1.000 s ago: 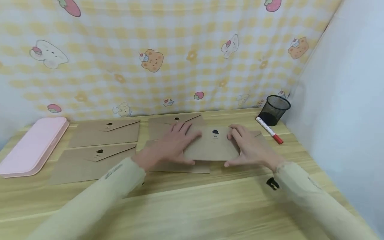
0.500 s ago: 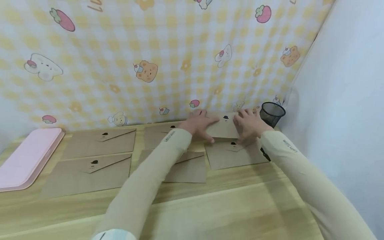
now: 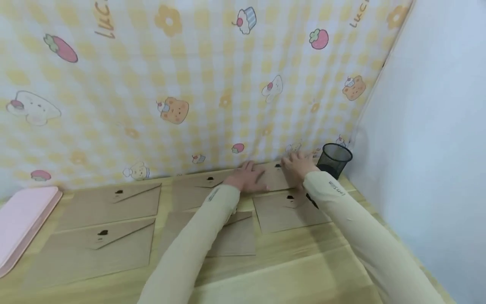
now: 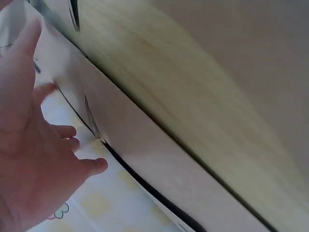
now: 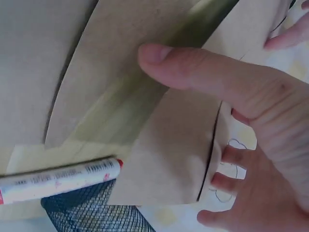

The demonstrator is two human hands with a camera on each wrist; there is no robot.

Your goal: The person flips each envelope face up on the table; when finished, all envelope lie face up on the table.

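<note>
A brown kraft envelope [image 3: 271, 179] with a small black hat print lies in the back row against the cloth. My left hand [image 3: 247, 178] rests at its left end, fingers spread and thumb toward the near side. At its right end is my right hand [image 3: 298, 166]. In the right wrist view the right thumb [image 5: 193, 70] reaches across the envelope [image 5: 169, 150], while the other fingers stand along its far edge. Just in front lies another envelope [image 3: 292, 213]. A further envelope [image 3: 197, 190] lies left of my left hand, partly covered by it.
More envelopes lie left [image 3: 133, 200] and in front [image 3: 243, 236], in rows. A pink case [image 3: 26, 223] is at far left. A black mesh cup [image 3: 334, 159] stands at back right, beside a white marker [image 5: 63, 181]. Patterned cloth [image 3: 212, 84] backs the table; a white wall [image 3: 425, 126] flanks it.
Both hands have carried the envelope from above the middle of the table to the back row, where it now lies. The right-front envelope has come into view. The head view has tilted up.
</note>
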